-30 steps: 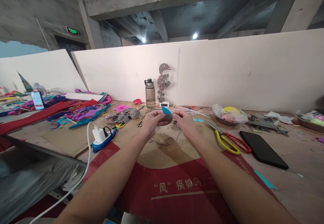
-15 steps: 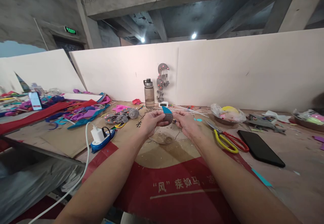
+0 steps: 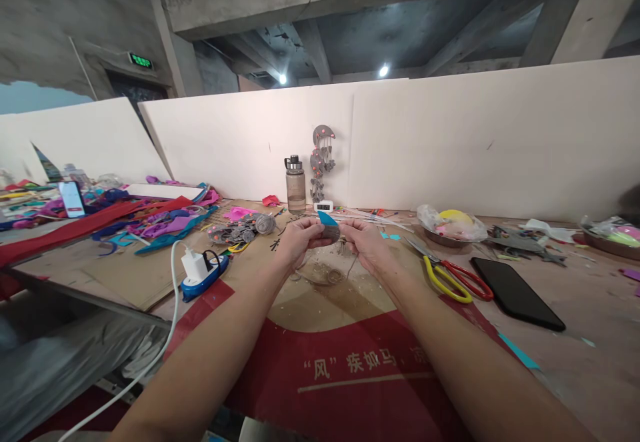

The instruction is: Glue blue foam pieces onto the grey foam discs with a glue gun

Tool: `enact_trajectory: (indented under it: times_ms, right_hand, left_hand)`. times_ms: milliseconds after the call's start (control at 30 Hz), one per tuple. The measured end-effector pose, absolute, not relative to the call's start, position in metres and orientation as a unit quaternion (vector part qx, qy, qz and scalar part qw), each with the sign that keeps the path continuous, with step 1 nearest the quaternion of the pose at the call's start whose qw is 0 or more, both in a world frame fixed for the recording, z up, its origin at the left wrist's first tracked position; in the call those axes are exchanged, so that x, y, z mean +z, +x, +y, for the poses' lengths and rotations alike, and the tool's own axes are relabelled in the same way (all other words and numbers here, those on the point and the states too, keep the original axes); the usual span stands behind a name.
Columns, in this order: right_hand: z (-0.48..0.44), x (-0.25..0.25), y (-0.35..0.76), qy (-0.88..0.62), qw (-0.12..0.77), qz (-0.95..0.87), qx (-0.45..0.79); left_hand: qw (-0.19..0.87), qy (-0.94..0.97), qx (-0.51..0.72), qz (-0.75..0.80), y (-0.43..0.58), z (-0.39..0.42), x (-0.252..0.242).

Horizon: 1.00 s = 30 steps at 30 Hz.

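Observation:
In the middle of the head view, a small blue piece with a pointed tip lies against a dark grey felt-like piece. My left hand pinches the left side of these pieces. Its fingers are closed. From the other side, my right hand grips the right edge with thumb and fingertips, also closed. Both hands are raised slightly over the paper-covered table. Below them, a loose coil of thin cord lies on the brown paper. The fingers partly hide where the two pieces meet.
Yellow-and-red-handled scissors and a black phone lie to the right. A bottle stands behind the hands. On the left are a blue power strip, grey yarn pieces and colourful scraps.
The blue piece has tipped lower over the grey piece, and less of the grey shows. My hands stay almost in place, still gripping.

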State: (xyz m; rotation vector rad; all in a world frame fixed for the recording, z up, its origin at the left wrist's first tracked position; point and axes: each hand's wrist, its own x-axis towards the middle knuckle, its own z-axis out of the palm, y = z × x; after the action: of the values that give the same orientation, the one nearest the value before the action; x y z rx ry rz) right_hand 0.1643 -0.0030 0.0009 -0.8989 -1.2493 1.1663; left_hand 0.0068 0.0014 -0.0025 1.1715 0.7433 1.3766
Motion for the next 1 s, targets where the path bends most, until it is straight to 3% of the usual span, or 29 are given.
enact_trajectory:
  times_ms: [533,1000]
  right_hand:
    - [-0.001,-0.006,0.165,-0.350,0.569,-0.513,0.539]
    - [0.008,-0.029,0.151,-0.450,0.634,-0.444,0.446]
  left_hand:
    - [0.621,0.478,0.541,0.307,0.003,0.009,-0.006]
    - [0.451,0.561,0.569,0.397,0.023,0.008,-0.021]
